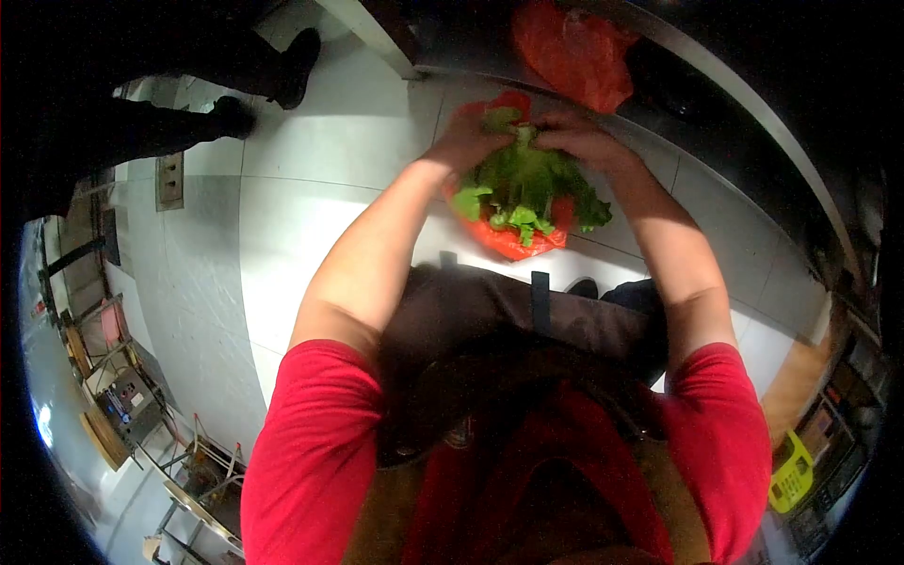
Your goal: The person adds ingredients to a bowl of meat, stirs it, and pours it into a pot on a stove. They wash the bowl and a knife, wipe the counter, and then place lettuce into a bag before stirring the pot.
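A bunch of green lettuce point(532, 179) lies with its pale stem end away from me and its leaves spread towards me. Under and around it is a red plastic bag point(516, 247), whose far edge also shows beyond my fingers. My left hand point(474, 141) curls in at the left of the stem end, with its fingers closed on the greens. From the other side my right hand point(586, 141) grips the lettuce near the stem. Both hands are slightly blurred, and some fingertips are hidden among the leaves.
Another red plastic bag point(579, 56) sits on a dark low surface beyond my right hand. A person's dark shoe point(299, 68) stands on the tiled floor point(311, 207) at upper left. Metal-framed equipment point(127, 400) is at far left, and a yellow-green plastic item point(793, 473) at lower right.
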`<state>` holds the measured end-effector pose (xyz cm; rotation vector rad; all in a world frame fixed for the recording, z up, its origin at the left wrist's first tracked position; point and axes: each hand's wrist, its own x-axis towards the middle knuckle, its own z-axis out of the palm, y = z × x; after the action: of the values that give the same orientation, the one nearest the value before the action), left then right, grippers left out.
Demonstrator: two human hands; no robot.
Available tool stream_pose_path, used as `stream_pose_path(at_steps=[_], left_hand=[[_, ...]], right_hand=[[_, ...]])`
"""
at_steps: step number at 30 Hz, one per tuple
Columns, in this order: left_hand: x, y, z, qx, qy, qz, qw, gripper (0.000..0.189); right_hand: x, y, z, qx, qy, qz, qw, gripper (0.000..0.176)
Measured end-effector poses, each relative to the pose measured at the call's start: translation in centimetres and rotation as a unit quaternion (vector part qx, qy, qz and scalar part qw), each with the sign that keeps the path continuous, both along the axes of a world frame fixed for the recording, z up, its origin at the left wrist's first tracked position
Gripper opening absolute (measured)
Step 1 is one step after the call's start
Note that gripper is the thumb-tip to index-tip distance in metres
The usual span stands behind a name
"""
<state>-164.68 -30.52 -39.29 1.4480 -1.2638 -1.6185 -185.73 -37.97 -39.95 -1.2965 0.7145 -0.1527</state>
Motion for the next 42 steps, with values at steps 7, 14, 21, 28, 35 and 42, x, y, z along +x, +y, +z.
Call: stream_pose_path(at_steps=[7,14,21,28,35,42], left_hand=[[0.0,-0.3,-2.7,0.124,0.198,0.085,0.969,0.052],[-2.1,1.1,-3.3,0.007,-0.042,0.001,0.999,0.074],[1.2,1.1,-5.4,-0.104,-0.256,-0.059,0.959,0.078],[1.8,0.7,-2.9,-0.145,-0.303,-0.08,0.938,0.06],[3.9,-0.2,-1.4,0.088,-0.11,-0.018,0.99,0.046],[1.6,1.5,-2.4,-0.019,-0.066,-0.127,0.99,0.045]], right_hand=[[0.9,1.0,-0.8,0.024,0.037,-0.089,0.995,0.037],[1.5,1.7,-5.0,0.188,0.079,-0.167,0.964,0.025],[1.4,3.0,1.2,0.122,-0.032,-0.074,0.989,0.038],[1.1,3.0,-5.1,-0.087,0.02,0.023,0.996,0.063],[-0.4,1.8,-5.1,-0.02,0.099,0.076,0.992,0.069],[-0.1,1.7,-1.6,-0.055,0.047,0.0,0.997,0.06]])
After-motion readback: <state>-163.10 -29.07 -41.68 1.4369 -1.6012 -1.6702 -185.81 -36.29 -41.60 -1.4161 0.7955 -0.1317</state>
